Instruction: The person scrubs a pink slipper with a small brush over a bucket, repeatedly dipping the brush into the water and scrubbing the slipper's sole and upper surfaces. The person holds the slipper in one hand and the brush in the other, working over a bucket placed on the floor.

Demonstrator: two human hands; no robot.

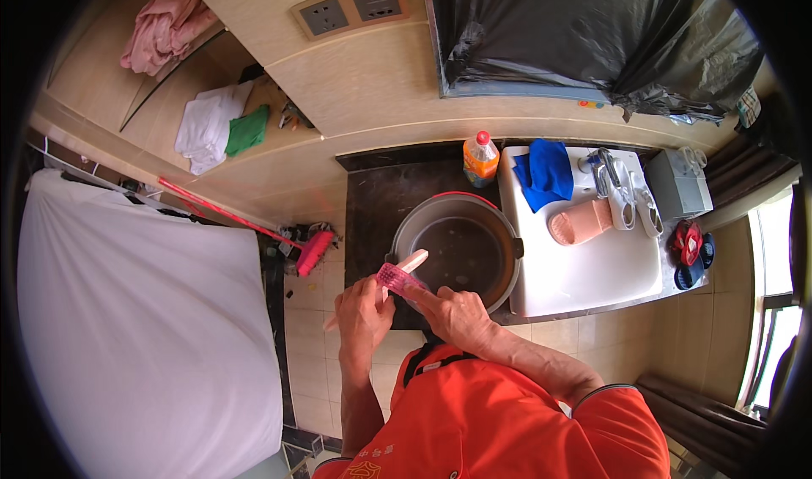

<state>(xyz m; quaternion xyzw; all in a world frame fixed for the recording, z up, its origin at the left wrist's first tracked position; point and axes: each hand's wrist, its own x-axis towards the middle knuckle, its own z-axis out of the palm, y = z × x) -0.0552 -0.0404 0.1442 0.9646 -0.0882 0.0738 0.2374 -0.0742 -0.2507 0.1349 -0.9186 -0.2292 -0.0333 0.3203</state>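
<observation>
My left hand [365, 314] grips a pale pink slipper [413, 261], seen nearly edge-on, at the near left rim of a grey bucket [411, 225]. Murky water [466, 250] lies in the bucket. My right hand [453, 311] is closed around a pink scrubbing brush [396, 279], which is against or just over the slipper; the exact contact is hidden. A matching pink slipper [578, 222] rests on the white washbasin [590, 276] to the right.
A blue cloth [545, 173] and white shoes [623, 206] lie on the basin. An orange bottle [480, 160] stands on the dark counter [374, 193] behind the bucket. A grey box [679, 184] is at far right. A red broom [314, 252] leans left, beside a white-covered surface [146, 326].
</observation>
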